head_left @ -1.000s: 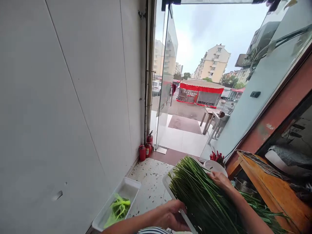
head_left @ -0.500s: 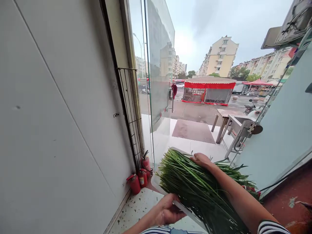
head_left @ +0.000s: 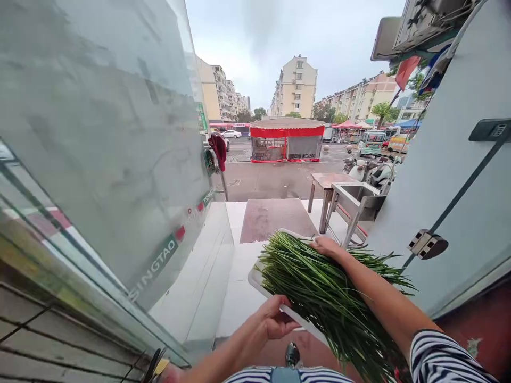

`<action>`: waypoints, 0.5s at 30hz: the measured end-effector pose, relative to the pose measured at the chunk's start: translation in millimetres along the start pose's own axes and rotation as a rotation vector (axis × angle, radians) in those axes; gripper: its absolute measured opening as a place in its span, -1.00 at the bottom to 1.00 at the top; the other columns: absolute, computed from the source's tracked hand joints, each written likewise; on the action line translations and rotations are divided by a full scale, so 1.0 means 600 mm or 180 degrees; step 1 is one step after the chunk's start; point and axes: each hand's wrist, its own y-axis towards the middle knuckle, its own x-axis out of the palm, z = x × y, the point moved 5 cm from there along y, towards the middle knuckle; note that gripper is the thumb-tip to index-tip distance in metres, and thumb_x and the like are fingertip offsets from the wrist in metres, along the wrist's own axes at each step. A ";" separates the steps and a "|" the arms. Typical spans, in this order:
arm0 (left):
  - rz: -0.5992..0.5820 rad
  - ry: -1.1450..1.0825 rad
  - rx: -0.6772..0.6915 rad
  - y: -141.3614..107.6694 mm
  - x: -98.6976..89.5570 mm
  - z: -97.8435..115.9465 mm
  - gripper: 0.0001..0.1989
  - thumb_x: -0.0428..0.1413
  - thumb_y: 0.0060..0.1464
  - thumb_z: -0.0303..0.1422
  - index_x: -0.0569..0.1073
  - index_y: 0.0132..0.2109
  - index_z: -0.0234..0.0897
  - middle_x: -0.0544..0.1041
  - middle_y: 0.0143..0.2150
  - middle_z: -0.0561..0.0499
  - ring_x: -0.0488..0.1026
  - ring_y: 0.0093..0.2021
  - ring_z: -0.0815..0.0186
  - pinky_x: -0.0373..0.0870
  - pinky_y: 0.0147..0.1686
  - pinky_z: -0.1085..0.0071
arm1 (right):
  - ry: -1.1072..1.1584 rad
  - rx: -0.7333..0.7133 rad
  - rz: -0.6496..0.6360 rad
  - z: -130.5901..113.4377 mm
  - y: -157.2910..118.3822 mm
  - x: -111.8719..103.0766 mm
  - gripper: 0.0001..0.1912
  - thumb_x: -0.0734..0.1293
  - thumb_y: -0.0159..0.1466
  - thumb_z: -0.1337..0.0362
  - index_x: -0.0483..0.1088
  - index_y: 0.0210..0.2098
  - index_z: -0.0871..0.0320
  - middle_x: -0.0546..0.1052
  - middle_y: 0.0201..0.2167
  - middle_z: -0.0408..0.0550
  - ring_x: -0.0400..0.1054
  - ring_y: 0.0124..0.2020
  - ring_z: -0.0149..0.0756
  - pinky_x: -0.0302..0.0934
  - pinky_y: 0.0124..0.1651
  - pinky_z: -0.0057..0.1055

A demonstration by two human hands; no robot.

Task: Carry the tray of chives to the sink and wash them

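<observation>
A white plastic tray (head_left: 258,281) is held out in front of me, tilted across the view. Long green chives (head_left: 319,287) are heaped on it and hang over its right end. My left hand (head_left: 275,321) grips the tray's near edge, thumb on top and fingers curled beneath. At the far edge, my right hand (head_left: 328,247) is closed on the rim, its fingers partly hidden by the chives. My right forearm crosses over the heap.
An open glass door (head_left: 131,133) stands at left, with another glass panel (head_left: 451,175) at right. Beyond the doorway lie a brown mat (head_left: 275,219), a wooden table (head_left: 328,180) and a metal sink (head_left: 355,192). A red-trimmed stall (head_left: 286,139) stands across the pavement.
I have moved forward into the doorway and the view has turned right. The wall and fire extinguishers have mostly left view. Both hands keep their hold on the tray of chives.
</observation>
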 end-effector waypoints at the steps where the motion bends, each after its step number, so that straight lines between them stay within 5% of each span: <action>1: 0.0058 0.0024 -0.0009 0.030 0.023 0.042 -0.61 -0.01 -0.21 -0.60 0.33 -0.12 -0.49 0.51 -0.39 -0.19 0.58 -0.32 0.12 0.61 -0.28 0.27 | 0.0020 0.0000 -0.0006 0.015 0.056 -0.011 -0.60 0.26 0.37 0.00 0.45 -0.07 0.22 0.51 -0.03 0.05 0.41 0.00 -0.20 0.29 0.10 -0.09; 8: 0.0356 0.0054 0.0146 0.183 0.185 0.320 -0.68 -0.03 -0.13 -0.61 0.32 -0.15 -0.40 0.51 -0.36 -0.13 0.57 -0.34 0.19 0.62 -0.27 0.27 | 0.0254 -0.0098 -0.0056 0.083 0.410 -0.101 -0.62 0.27 0.38 0.02 0.44 -0.05 0.21 0.51 -0.05 0.03 0.42 -0.04 -0.22 0.33 0.05 -0.11; 15: 0.0380 0.0461 0.0026 0.369 0.288 0.580 -0.75 0.00 -0.04 -0.60 0.29 -0.16 -0.34 0.50 -0.34 -0.11 0.58 -0.30 0.18 0.62 -0.25 0.28 | 0.0470 0.0106 -0.0019 0.182 0.711 -0.144 -0.61 0.27 0.37 0.02 0.43 -0.03 0.20 0.50 -0.01 0.05 0.41 -0.01 -0.20 0.31 0.09 -0.09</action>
